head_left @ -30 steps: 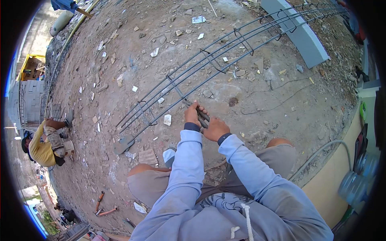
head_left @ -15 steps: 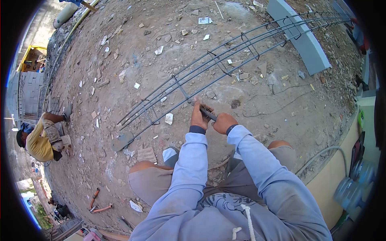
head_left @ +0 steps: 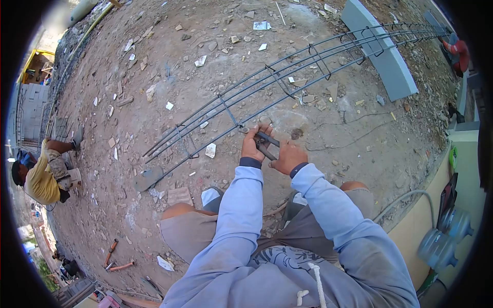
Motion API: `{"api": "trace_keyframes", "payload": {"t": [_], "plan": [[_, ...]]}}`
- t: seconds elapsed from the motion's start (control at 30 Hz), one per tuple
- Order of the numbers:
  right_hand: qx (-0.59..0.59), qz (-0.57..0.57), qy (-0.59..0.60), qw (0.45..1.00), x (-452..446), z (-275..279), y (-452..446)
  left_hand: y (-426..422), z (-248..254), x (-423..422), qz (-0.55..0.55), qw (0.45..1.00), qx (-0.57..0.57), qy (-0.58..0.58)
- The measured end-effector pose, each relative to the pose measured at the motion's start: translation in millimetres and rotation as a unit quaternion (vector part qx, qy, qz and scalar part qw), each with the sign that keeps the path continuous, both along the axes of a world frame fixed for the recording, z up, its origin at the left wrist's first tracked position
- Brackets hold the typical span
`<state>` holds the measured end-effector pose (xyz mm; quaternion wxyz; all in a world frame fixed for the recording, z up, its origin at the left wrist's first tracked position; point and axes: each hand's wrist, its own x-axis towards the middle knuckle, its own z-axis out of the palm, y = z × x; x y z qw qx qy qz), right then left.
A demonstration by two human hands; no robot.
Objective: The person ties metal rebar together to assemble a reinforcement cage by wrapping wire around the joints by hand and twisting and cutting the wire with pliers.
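A dark pair of pincers (head_left: 269,138) is between my two hands, its handles spread apart. My left hand (head_left: 253,146) is closed around the jaw end, just below the nearest bar of the rebar cage (head_left: 267,109). My right hand (head_left: 289,158) grips the handles from the right. The fingers partly cover the tool's jaws, and I cannot make out whether a wire is in them. The long cage, made of parallel steel bars with stirrups, stretches from the left of my hands to the upper right.
A grey block (head_left: 381,54) supports the cage's far part; a flat stone (head_left: 149,178) lies under its near end. Bolt cutters (head_left: 113,259) lie at lower left. A person in yellow (head_left: 43,177) crouches at left. Water jugs (head_left: 437,247) stand at right. Rubble and tile shards litter the ground.
The pincers' handles have gone from together to spread apart. My right hand has shifted slightly right, and my left fingers have moved up around the jaw end. The view has turned a little.
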<state>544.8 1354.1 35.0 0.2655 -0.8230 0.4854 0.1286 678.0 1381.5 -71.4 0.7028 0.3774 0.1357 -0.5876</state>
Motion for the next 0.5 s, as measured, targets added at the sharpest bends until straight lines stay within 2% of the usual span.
{"api": "trace_keyframes", "payload": {"t": [0.03, 0.13, 0.23, 0.33, 0.5], "plan": [[-0.01, -0.003, 0.028, 1.0, 3, 12, 8, -3, 0, 0, -0.002, 0.999, 0.048, -0.018], [-0.158, -0.035, 0.038, 0.986, 8, -9, 27, -8, 7, -1, 0.009, 0.996, 0.085, -0.019], [-0.159, -0.072, 0.035, 0.984, 16, -17, 26, -12, 12, 1, 0.018, 0.997, 0.074, -0.007], [-0.061, -0.078, 0.042, 0.994, 19, -20, 23, -14, 21, 3, 0.022, 0.991, 0.123, -0.046], [0.035, -0.113, -0.019, 0.993, 17, -35, 23, -17, 14, 1, 0.012, 0.974, 0.196, -0.115]]}}
